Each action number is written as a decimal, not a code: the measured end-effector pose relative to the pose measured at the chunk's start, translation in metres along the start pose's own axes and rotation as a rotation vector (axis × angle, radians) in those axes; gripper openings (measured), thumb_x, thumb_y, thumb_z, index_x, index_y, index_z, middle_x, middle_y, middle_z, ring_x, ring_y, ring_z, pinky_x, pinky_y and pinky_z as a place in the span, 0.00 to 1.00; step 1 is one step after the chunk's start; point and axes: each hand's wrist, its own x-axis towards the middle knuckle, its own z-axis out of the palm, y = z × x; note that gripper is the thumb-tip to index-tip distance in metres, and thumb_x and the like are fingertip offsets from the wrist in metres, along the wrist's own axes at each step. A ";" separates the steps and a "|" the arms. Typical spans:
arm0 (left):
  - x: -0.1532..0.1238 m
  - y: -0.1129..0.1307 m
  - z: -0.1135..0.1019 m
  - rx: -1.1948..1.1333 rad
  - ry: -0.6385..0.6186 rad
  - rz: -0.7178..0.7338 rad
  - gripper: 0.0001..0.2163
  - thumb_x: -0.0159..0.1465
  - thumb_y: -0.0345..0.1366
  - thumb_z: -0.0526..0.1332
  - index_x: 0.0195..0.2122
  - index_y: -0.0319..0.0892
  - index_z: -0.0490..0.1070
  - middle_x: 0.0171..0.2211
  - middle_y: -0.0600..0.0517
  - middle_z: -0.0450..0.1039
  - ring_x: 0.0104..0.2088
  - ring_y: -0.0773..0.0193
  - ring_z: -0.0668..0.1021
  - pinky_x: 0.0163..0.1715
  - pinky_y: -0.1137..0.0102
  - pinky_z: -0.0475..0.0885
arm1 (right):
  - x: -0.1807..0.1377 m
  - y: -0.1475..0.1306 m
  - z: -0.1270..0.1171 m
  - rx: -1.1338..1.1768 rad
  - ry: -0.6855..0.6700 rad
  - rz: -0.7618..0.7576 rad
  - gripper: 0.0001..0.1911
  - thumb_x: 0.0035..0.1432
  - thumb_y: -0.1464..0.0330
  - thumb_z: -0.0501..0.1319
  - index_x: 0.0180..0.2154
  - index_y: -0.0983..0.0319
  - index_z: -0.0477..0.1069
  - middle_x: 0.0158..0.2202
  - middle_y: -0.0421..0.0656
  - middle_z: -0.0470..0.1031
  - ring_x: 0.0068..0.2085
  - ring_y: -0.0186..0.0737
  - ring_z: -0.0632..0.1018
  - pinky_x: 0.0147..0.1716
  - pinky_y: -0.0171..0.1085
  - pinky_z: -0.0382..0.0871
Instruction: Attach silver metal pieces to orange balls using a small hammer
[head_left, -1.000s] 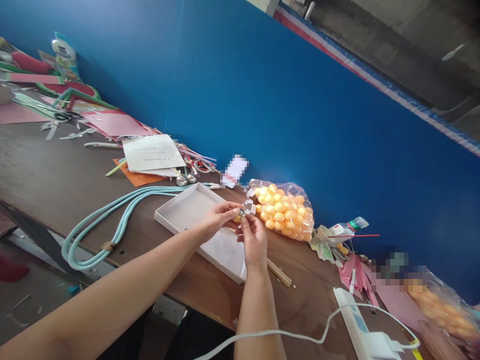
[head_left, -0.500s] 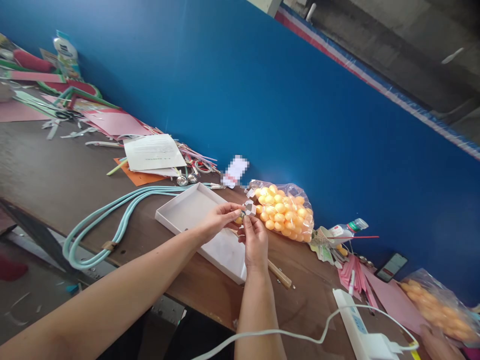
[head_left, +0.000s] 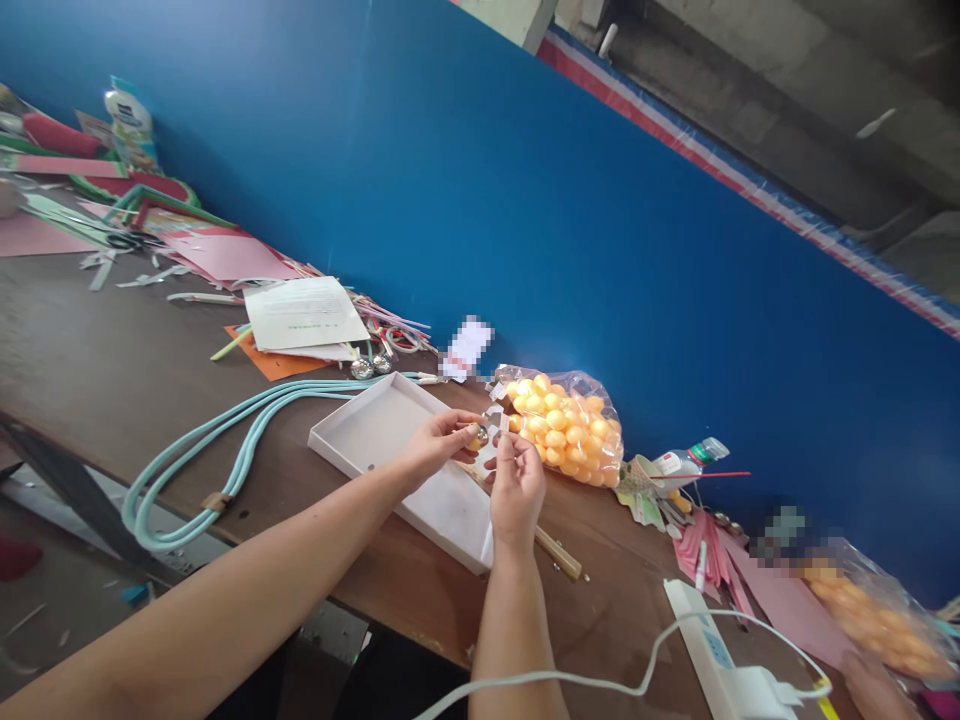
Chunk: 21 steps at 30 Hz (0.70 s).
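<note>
Over the far end of a shallow white box lid, my left hand pinches a small orange ball with a silvery piece on it. My right hand is closed in a pinch just right of the ball, its fingertips on a small white paper piece. A clear bag of orange balls lies right behind my hands. A wooden stick runs under my right wrist.
Light blue tubing loops on the brown table at the left. Papers, pink sheets and scraps clutter the far left. At the right lie a white power strip with cable, a water bottle and another bag of balls. A blue wall stands behind.
My right hand has drawn slightly right, away from the ball; the left hand keeps its pinch. The view has shifted a little.
</note>
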 end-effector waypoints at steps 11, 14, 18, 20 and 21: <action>0.002 0.000 0.000 0.027 0.033 -0.026 0.22 0.51 0.48 0.68 0.42 0.38 0.74 0.33 0.50 0.72 0.28 0.67 0.76 0.32 0.68 0.74 | -0.010 -0.011 -0.084 -0.577 0.316 -0.081 0.15 0.56 0.59 0.59 0.41 0.61 0.73 0.38 0.47 0.77 0.34 0.42 0.76 0.37 0.39 0.68; 0.000 0.000 0.001 0.018 0.033 -0.024 0.21 0.51 0.47 0.68 0.41 0.38 0.74 0.33 0.50 0.72 0.29 0.67 0.76 0.32 0.68 0.74 | -0.006 0.009 -0.113 -0.876 0.224 0.055 0.14 0.56 0.63 0.55 0.41 0.59 0.74 0.41 0.48 0.77 0.39 0.47 0.76 0.39 0.42 0.66; -0.001 0.002 0.001 0.023 0.026 -0.024 0.21 0.51 0.47 0.68 0.41 0.38 0.74 0.33 0.49 0.73 0.28 0.67 0.76 0.31 0.68 0.74 | -0.003 0.022 -0.126 -0.964 -0.032 0.195 0.15 0.55 0.58 0.55 0.38 0.56 0.75 0.38 0.45 0.78 0.39 0.49 0.76 0.37 0.42 0.65; -0.001 0.003 0.000 0.026 0.036 -0.028 0.22 0.50 0.48 0.68 0.41 0.38 0.74 0.32 0.50 0.73 0.27 0.67 0.76 0.31 0.68 0.74 | -0.001 0.024 -0.127 -0.878 -0.075 0.223 0.16 0.53 0.56 0.57 0.37 0.57 0.76 0.37 0.44 0.79 0.39 0.48 0.77 0.38 0.41 0.66; -0.001 0.003 0.000 0.028 0.045 -0.029 0.22 0.50 0.48 0.68 0.41 0.38 0.74 0.32 0.50 0.73 0.27 0.67 0.76 0.31 0.68 0.74 | 0.001 0.024 -0.129 -0.807 -0.070 0.235 0.17 0.52 0.54 0.58 0.37 0.58 0.76 0.38 0.44 0.79 0.39 0.48 0.77 0.37 0.40 0.67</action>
